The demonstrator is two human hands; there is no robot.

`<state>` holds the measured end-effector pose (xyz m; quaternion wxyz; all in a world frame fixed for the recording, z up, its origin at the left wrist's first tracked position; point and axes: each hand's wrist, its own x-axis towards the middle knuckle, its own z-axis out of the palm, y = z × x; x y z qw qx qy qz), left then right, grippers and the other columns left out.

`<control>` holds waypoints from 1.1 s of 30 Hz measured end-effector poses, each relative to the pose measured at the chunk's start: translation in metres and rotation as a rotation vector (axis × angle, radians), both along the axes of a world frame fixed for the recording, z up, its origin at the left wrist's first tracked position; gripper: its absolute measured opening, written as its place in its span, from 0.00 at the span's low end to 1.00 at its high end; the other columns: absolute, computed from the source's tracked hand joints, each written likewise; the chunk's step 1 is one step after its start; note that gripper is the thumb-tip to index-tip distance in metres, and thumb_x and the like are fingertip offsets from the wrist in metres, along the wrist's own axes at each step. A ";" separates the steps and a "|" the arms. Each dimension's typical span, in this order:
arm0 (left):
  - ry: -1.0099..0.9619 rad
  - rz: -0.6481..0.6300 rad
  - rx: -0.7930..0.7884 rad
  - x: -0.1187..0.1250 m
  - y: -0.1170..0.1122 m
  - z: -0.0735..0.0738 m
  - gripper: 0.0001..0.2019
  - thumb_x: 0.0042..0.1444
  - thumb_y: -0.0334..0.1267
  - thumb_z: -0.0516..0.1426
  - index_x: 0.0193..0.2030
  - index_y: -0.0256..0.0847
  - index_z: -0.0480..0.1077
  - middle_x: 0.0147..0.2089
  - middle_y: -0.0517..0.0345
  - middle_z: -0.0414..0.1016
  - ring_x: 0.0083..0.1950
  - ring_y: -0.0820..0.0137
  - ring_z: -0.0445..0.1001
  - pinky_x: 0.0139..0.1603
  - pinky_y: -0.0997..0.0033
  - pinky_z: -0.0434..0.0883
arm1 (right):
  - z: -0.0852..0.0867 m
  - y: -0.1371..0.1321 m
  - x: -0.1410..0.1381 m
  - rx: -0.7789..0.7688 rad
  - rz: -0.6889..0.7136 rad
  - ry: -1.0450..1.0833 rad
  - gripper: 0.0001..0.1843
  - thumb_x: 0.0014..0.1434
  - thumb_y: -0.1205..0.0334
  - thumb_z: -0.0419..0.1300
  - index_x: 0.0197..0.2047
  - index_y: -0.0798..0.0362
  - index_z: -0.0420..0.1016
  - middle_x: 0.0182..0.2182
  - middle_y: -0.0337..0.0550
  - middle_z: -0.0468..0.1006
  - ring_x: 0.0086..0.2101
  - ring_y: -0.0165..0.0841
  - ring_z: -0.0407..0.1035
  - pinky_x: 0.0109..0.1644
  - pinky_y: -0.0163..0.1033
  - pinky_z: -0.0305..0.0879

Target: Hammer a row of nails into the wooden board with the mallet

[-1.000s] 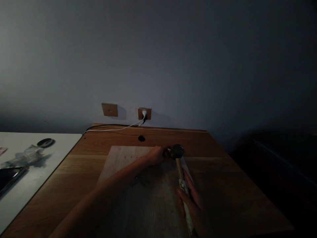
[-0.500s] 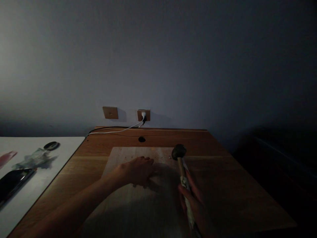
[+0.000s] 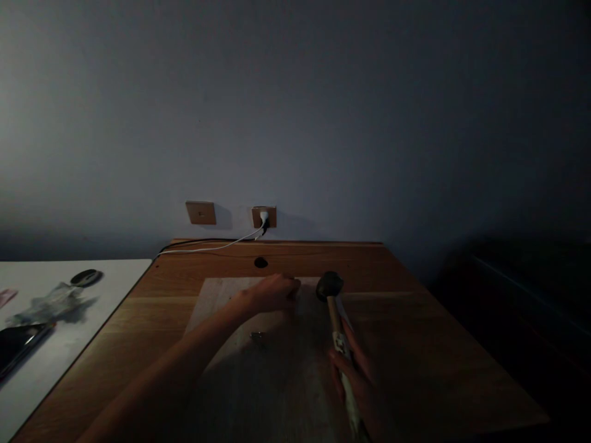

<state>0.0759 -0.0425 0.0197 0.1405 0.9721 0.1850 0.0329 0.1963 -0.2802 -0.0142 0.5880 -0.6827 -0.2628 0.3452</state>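
A pale wooden board [image 3: 277, 381] lies on the brown wooden table [image 3: 415, 344]. My right hand [image 3: 357, 384] is wrapped round the handle of a hammer [image 3: 333, 307], whose dark head hangs just over the board's far edge. My left hand [image 3: 273, 292] rests on the board's far part, left of the hammer head, fingers curled together in a pinch; what they hold is too small and dark to see. A small heap of nails [image 3: 258, 336] lies on the board below my left forearm.
Two wooden wall plates, a blank one [image 3: 201, 213] and a socket [image 3: 263, 216] with a white plug and cable, sit behind the table. A round cable hole [image 3: 261, 263] is near the table's back edge. A white table [image 3: 55, 332] at left carries a phone [image 3: 16, 346] and small items.
My left hand moved from the middle of the board, over the nails, back up to the far edge beside the hammer head. The hammer stayed almost still.
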 end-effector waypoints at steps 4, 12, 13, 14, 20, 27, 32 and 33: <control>-0.012 -0.031 -0.011 0.003 0.003 -0.004 0.07 0.54 0.32 0.62 0.41 0.40 0.75 0.43 0.52 0.79 0.41 0.63 0.78 0.38 0.71 0.69 | -0.001 0.001 0.001 0.037 0.015 -0.005 0.40 0.55 0.42 0.67 0.69 0.37 0.68 0.39 0.41 0.84 0.40 0.43 0.78 0.45 0.45 0.74; -0.104 -0.023 -0.064 0.005 0.009 -0.004 0.06 0.54 0.26 0.60 0.39 0.38 0.76 0.39 0.54 0.79 0.38 0.67 0.76 0.38 0.73 0.67 | -0.002 0.000 -0.001 0.007 0.055 0.052 0.44 0.58 0.40 0.65 0.74 0.39 0.59 0.33 0.39 0.83 0.29 0.37 0.74 0.34 0.40 0.71; -0.108 -0.037 -0.069 0.005 0.009 -0.004 0.07 0.54 0.25 0.60 0.39 0.38 0.76 0.38 0.54 0.79 0.38 0.67 0.76 0.38 0.73 0.67 | -0.002 0.000 -0.001 0.000 0.052 0.054 0.44 0.58 0.40 0.65 0.74 0.40 0.59 0.32 0.38 0.82 0.25 0.34 0.71 0.30 0.39 0.68; -0.103 -0.058 -0.070 0.005 0.009 -0.004 0.07 0.55 0.25 0.60 0.38 0.38 0.76 0.37 0.55 0.79 0.37 0.68 0.76 0.38 0.73 0.67 | -0.002 0.001 -0.001 -0.006 0.051 0.058 0.44 0.58 0.41 0.65 0.74 0.41 0.59 0.30 0.37 0.81 0.22 0.32 0.68 0.27 0.37 0.65; -0.058 -0.109 0.022 0.006 0.004 -0.001 0.06 0.56 0.25 0.60 0.35 0.38 0.78 0.37 0.54 0.79 0.37 0.68 0.76 0.35 0.74 0.66 | 0.002 0.001 -0.002 -0.005 0.059 0.075 0.45 0.57 0.42 0.66 0.74 0.42 0.59 0.24 0.33 0.75 0.19 0.28 0.61 0.22 0.35 0.61; -0.041 -0.122 0.124 0.010 -0.002 0.000 0.08 0.59 0.25 0.58 0.35 0.38 0.79 0.39 0.50 0.79 0.38 0.65 0.77 0.35 0.72 0.68 | -0.001 0.002 0.000 0.029 0.012 -0.040 0.40 0.56 0.41 0.66 0.70 0.41 0.67 0.38 0.42 0.82 0.35 0.39 0.75 0.40 0.41 0.71; -0.231 -0.061 -0.105 0.009 0.000 -0.020 0.11 0.56 0.23 0.58 0.43 0.37 0.79 0.42 0.51 0.80 0.41 0.66 0.78 0.42 0.72 0.70 | -0.005 0.001 0.000 0.031 0.023 -0.026 0.43 0.57 0.39 0.65 0.72 0.42 0.63 0.36 0.42 0.83 0.37 0.41 0.76 0.40 0.42 0.72; -0.285 -0.017 -0.158 0.009 0.001 -0.026 0.13 0.54 0.22 0.58 0.44 0.37 0.79 0.42 0.51 0.81 0.42 0.66 0.78 0.42 0.72 0.70 | -0.004 0.001 0.001 0.024 0.036 -0.024 0.44 0.57 0.40 0.65 0.73 0.43 0.62 0.33 0.41 0.82 0.34 0.40 0.75 0.38 0.42 0.71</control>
